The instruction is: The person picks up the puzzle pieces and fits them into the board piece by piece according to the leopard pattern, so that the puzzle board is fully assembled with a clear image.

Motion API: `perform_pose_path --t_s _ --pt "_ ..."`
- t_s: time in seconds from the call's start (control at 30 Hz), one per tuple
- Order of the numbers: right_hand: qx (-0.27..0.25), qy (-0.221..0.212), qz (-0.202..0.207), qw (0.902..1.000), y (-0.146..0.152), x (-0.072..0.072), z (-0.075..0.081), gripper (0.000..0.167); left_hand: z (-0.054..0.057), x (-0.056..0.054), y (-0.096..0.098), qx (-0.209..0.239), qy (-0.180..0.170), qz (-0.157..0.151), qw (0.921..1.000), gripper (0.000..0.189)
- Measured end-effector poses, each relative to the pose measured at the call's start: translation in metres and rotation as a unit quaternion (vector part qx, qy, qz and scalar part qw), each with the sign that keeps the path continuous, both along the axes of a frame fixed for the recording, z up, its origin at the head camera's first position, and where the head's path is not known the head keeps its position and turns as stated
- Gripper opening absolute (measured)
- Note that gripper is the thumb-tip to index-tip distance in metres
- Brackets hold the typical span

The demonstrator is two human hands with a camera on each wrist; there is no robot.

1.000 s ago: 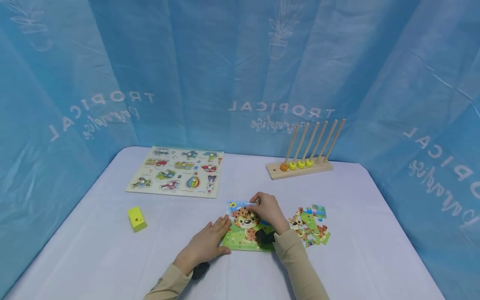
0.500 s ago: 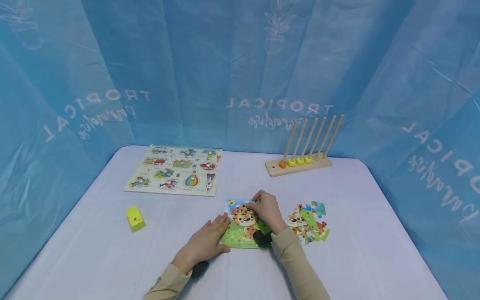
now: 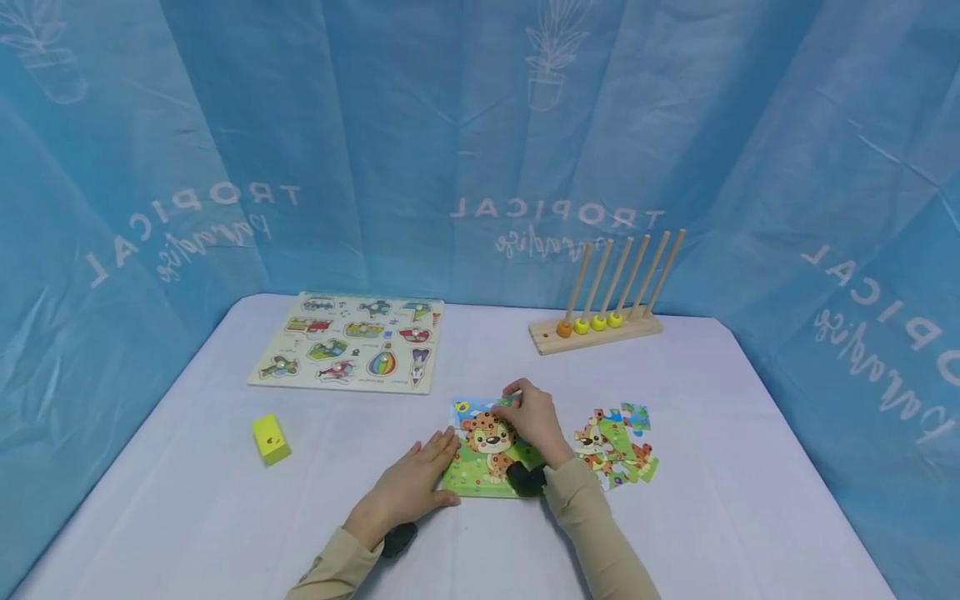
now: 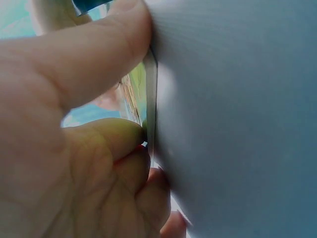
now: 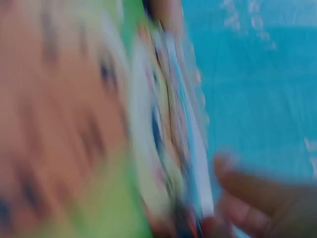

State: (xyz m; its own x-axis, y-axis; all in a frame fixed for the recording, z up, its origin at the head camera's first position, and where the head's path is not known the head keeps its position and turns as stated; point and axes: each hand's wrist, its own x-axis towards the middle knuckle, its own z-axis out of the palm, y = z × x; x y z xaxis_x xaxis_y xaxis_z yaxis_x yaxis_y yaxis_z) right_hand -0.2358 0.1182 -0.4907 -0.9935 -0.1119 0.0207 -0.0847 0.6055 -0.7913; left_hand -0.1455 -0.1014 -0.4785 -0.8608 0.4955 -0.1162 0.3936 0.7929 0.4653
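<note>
A leopard jigsaw puzzle (image 3: 480,479) lies in its tray before me. My left hand (image 3: 408,487) rests flat beside it, fingertips at the left edge and thumb at the lower left corner. In the left wrist view, the thumb (image 4: 99,54) and fingers lie along the tray's thin edge (image 4: 151,99). My right hand (image 3: 536,421) is over the puzzle's upper right, thumb and index finger bent around a puzzle piece (image 3: 506,402) at the top of the leopard's head. The right hand covers part of the picture's right side. The right wrist view is blurred.
Several loose puzzle pieces (image 3: 618,446) lie right of the tray. A yellow block (image 3: 271,439) stands at the left. Behind are a wooden vehicle peg puzzle (image 3: 348,342) and a bead stand (image 3: 600,337) with upright rods. A blue curtain (image 3: 405,150) hangs behind the table.
The leopard's head piece, a little askew before, now lies more in line with the face. My right fingers have shifted slightly there; the left hand stays in place.
</note>
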Motion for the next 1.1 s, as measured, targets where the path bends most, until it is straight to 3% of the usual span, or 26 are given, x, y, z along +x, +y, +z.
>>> perform_pose_path --t_s 0.13,0.27,0.4,0.47,0.6,0.67,0.77,0.9,0.97,1.03,1.1 --pt "-0.059 -0.023 -0.010 0.9979 0.034 -0.007 0.006 0.029 -0.001 0.000 -0.001 0.001 0.000 -0.002 1.0000 0.082" --pt "-0.071 -0.013 -0.085 0.9938 0.088 -0.008 0.013 0.033 -0.002 0.001 -0.001 -0.004 0.002 -0.004 1.0000 0.082" --pt "-0.079 -0.018 -0.137 0.9873 0.148 0.003 0.015 0.045 -0.001 0.001 -0.001 -0.001 0.003 -0.003 1.0000 0.082" --pt "-0.068 -0.036 -0.125 0.9891 0.174 0.012 0.013 0.056 0.000 0.001 -0.002 0.001 0.003 -0.003 1.0000 0.082" --pt "-0.040 -0.067 -0.056 0.9954 0.208 0.023 0.006 0.075 0.000 0.001 -0.001 0.001 0.002 -0.003 1.0000 0.082" --pt "-0.027 -0.065 -0.028 0.9971 0.213 0.023 0.003 0.080 0.000 0.000 -0.001 -0.001 0.003 -0.002 1.0000 0.082" --pt "0.007 -0.049 -0.023 0.9985 0.211 0.020 0.003 0.080 0.000 0.000 -0.001 -0.003 0.005 -0.001 1.0000 0.082" --pt "0.034 -0.035 -0.069 0.9964 0.202 0.019 0.008 0.067 0.000 -0.001 0.000 -0.003 0.006 0.000 1.0000 0.081" --pt "0.005 -0.033 -0.106 0.9938 0.197 0.018 0.011 0.061 0.001 0.000 0.000 -0.001 0.007 0.001 1.0000 0.082" --pt "-0.057 -0.035 -0.134 0.9887 0.191 0.016 0.013 0.058 0.000 0.000 0.000 0.001 0.007 0.000 1.0000 0.082" --pt "-0.115 -0.033 -0.132 0.9840 0.182 0.013 0.014 0.057 0.000 0.000 -0.001 0.000 0.008 -0.001 1.0000 0.082"
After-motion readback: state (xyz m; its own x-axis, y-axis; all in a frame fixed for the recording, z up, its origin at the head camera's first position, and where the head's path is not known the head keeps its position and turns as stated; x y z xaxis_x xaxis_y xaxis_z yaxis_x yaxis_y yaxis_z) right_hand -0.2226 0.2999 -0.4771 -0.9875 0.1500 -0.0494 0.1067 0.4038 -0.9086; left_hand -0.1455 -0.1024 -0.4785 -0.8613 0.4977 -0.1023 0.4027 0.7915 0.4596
